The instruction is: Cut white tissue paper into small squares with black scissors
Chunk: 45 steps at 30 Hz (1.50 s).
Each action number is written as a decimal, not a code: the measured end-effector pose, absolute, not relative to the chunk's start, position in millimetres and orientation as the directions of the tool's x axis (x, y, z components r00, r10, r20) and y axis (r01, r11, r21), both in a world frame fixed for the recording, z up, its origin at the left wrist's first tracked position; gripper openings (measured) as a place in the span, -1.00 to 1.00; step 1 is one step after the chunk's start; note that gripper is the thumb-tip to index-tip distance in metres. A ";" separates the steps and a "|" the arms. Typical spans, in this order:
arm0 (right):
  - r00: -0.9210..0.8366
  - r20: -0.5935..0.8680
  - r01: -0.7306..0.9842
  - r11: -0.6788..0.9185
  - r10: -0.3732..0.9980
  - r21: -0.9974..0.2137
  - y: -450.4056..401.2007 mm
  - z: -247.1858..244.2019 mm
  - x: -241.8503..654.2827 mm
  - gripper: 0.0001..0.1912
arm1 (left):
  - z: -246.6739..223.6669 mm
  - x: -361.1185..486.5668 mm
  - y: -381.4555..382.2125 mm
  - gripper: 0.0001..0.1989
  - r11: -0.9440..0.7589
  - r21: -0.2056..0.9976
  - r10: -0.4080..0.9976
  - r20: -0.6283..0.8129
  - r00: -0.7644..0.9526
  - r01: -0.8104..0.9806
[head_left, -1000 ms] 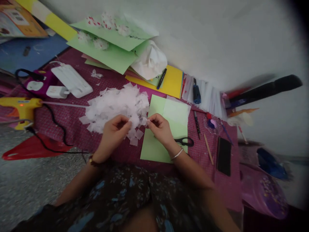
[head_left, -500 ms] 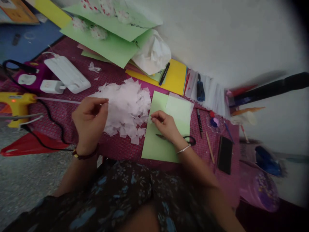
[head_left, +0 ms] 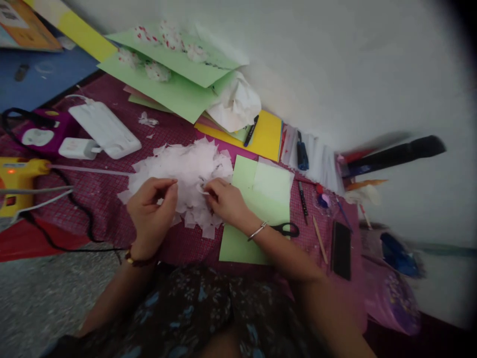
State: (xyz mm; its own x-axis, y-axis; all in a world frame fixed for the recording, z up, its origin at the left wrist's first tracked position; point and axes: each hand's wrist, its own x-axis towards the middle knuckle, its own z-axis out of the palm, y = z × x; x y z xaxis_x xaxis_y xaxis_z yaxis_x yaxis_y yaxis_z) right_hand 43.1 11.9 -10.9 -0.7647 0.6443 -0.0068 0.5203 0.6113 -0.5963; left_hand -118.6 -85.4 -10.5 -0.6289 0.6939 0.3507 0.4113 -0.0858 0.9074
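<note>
Head view: your right hand (head_left: 225, 199) moves from beside the paper pile (head_left: 186, 161) to over it, pinching a scrap (head_left: 201, 187), apparently for working; I cannot tell your left hand's (head_left: 152, 211) grip.

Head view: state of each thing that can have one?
White paper pieces, loosely heaped
Left hand, grip narrow, thumb near forefinger; full closure unclear
Right hand, grip at the pieces; open or shut unclear
Glue gun, indicator light lit
Scissors, partly hidden; open or shut unclear
Green sheet, lying flat
White paper wad, crumpled
Black phone-like slab, face dark
</note>
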 end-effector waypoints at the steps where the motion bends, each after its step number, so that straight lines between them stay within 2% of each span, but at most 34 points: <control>1: -0.799 0.001 0.480 0.639 0.601 -0.601 12.0 -9.9 45.4 -0.77 | -10.3 -118.2 -85.7 -0.90 -0.091 0.912 0.706 0.343 -0.619 0.401; 3: -0.811 0.022 0.439 0.634 0.584 -0.637 17.1 -6.2 53.7 -0.69 | -10.0 -117.7 -85.9 -0.88 -0.097 0.915 0.712 0.339 -0.615 0.392; 5: -0.707 0.051 0.492 0.543 0.705 -0.681 29.7 -2.4 63.5 -0.64 | -10.5 -117.5 -85.6 -0.90 -0.096 0.914 0.713 0.340 -0.614 0.394; 7: -0.532 0.077 0.577 0.427 0.843 -0.696 47.3 -1.1 70.0 -0.66 | -12.2 -117.7 -85.2 -0.91 -0.087 0.913 0.725 0.332 -0.603 0.399; 9: -0.452 0.077 0.629 0.379 0.889 -0.679 64.0 -3.4 70.4 -0.59 | -15.2 -118.3 -84.8 -0.92 -0.087 0.910 0.734 0.333 -0.592 0.405; 11: -0.458 0.053 0.631 0.367 0.887 -0.683 74.4 -8.3 65.0 -0.50 | -18.7 -119.3 -84.5 -0.94 -0.101 0.904 0.729 0.351 -0.588 0.415; 12: -0.470 0.043 0.612 0.360 0.882 -0.705 76.5 -11.0 61.1 -0.53 | -20.3 -119.8 -84.3 -0.95 -0.105 0.902 0.726 0.357 -0.588 0.418; 16: -0.502 0.046 0.501 0.333 0.864 -0.798 69.3 -17.1 47.2 -0.89 | -21.9 -121.3 -83.8 -0.93 -0.105 0.901 0.720 0.361 -0.593 0.420; 19: -0.557 0.053 0.413 0.331 0.829 -0.848 56.9 -11.4 43.1 -0.90 | -18.7 -121.5 -84.3 -0.89 -0.143 0.905 0.730 0.370 -0.575 0.401; 21: -0.659 0.060 0.352 0.378 0.749 -0.856 48.0 -2.4 43.3 -0.88 | -16.9 -121.3 -85.1 -0.81 -0.194 0.919 0.743 0.366 -0.560 0.343; 24: -0.835 0.017 0.302 0.484 0.549 -0.822 35.7 14.7 49.2 -0.71 | -17.3 -121.0 -86.4 -0.65 -0.262 0.936 0.747 0.350 -0.565 0.234; 26: -0.871 -0.013 0.304 0.518 0.491 -0.799 29.7 23.8 60.3 -0.52 | -19.2 -121.1 -86.5 -0.60 -0.281 0.940 0.744 0.340 -0.575 0.191; 28: -0.846 -0.003 0.334 0.525 0.534 -0.783 24.8 27.6 80.0 -0.45 | -21.1 -121.3 -85.6 -0.54 -0.298 0.942 0.733 0.331 -0.594 0.157; 32: -0.684 0.034 0.487 0.491 0.729 -0.722 7.1 16.9 144.0 -0.57 | -21.6 -119.9 -81.2 -0.41 -0.298 0.946 0.687 0.303 -0.661 0.124; 35: -0.541 0.082 0.651 0.478 0.837 -0.590 -18.6 -0.7 193.2 -0.63 | -20.2 -118.4 -76.7 -0.41 -0.279 0.950 0.664 0.294 -0.688 0.137; 39: -0.519 0.055 0.764 0.491 0.853 -0.418 -49.1 -23.6 223.4 -0.56 | -23.2 -120.3 -72.1 -0.42 -0.260 0.954 0.664 0.288 -0.690 0.148; 43: -0.493 0.121 0.776 0.499 0.861 -0.386 -56.3 -36.2 220.5 -0.67 | -26.5 -121.8 -73.8 -0.43 -0.253 0.943 0.611 0.328 -0.721 0.214; 45: -0.484 0.166 0.766 0.508 0.859 -0.393 -54.5 -37.8 217.3 -0.72 | -21.8 -117.9 -77.5 -0.52 -0.235 0.919 0.592 0.395 -0.703 0.318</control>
